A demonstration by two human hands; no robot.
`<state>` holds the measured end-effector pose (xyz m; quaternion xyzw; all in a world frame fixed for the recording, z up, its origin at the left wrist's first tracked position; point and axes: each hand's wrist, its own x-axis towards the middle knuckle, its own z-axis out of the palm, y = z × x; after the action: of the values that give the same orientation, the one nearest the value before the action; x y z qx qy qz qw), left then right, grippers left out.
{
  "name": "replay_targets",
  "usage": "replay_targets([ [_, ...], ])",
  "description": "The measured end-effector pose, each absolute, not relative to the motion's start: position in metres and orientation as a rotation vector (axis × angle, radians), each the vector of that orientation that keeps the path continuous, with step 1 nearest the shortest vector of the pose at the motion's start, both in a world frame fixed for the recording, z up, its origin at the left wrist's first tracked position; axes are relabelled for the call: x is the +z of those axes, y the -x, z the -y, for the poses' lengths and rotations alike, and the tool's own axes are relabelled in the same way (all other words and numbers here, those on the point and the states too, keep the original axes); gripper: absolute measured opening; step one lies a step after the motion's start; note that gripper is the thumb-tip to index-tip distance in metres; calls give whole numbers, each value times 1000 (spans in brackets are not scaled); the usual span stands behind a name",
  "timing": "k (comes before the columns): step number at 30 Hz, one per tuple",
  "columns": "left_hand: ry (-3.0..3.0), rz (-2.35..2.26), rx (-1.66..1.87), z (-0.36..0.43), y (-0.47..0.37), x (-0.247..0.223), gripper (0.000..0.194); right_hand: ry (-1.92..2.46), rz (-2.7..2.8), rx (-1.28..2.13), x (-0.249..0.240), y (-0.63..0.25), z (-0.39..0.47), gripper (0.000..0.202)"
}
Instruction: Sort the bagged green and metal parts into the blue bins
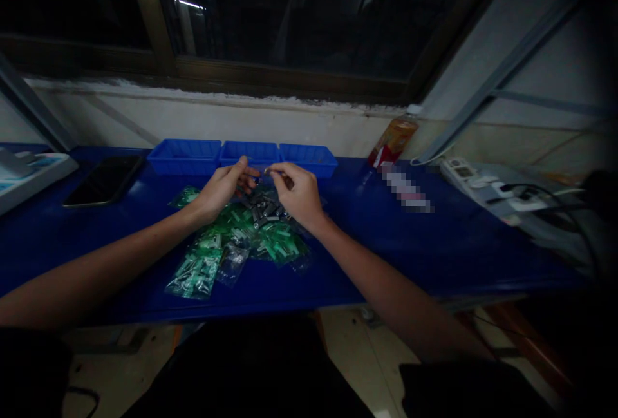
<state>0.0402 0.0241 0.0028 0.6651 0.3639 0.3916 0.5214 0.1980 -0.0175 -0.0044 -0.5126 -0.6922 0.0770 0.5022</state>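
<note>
The left hand point(223, 190) is above the counter point(376, 244), palm turned inward, its fingers loosely bent and parted. Just beside it, the right hand point(300, 196) brings thumb and forefinger together on a small shiny piece point(266, 171), too small and blurred to identify; the two hands look slightly apart.

Below and between them lies a heap of small dark and metallic parts point(263, 210). Green packets point(196, 271) of slim pieces spread around the heap's left and near sides, some overlapping, with a clear packet point(234, 263) among them toward the near edge.

Behind the hands, three blue bins point(186, 157) stand in a row by the wall. A dark phone point(103, 181) lies left of the bins, near a white power strip point(36, 176). To the right are a tilted-looking bottle point(393, 141) with an orange and red label and, farther right, another strip with plugs and cables point(502, 196)
</note>
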Motion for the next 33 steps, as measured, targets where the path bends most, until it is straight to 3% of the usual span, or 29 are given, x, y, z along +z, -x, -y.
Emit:
replay_targets([
  [7, -1665, -877, 1075, -20, -38, -2, 23, 1169, 1792, 171, -6, -185, 22, 22],
  [11, -2057, -923, 1243, -22, -33, -4, 19, 1206, 1593, 414, -5, -181, 18, 18],
  [15, -2511, -914, 1290, -23, -27, -3, 17, 1236, 1364, 700, -6, -178, 15, 41],
  [20, -2701, -828, 1231, -24, -26, -5, 20, 1283, 1200, 818, -12, -178, 10, 29],
  [25, -2588, -869, 1082, -21, -29, -3, 24, 1281, 1372, 515, -17, -183, 5, 18],
  [29, -2103, -951, 991, -20, -31, 1, 41, 1277, 1611, 134, -15, -186, 9, 16],
  [33, -1621, -960, 982, -24, -31, 2, 49, 1209, 1785, -23, -12, -186, 16, 21],
])
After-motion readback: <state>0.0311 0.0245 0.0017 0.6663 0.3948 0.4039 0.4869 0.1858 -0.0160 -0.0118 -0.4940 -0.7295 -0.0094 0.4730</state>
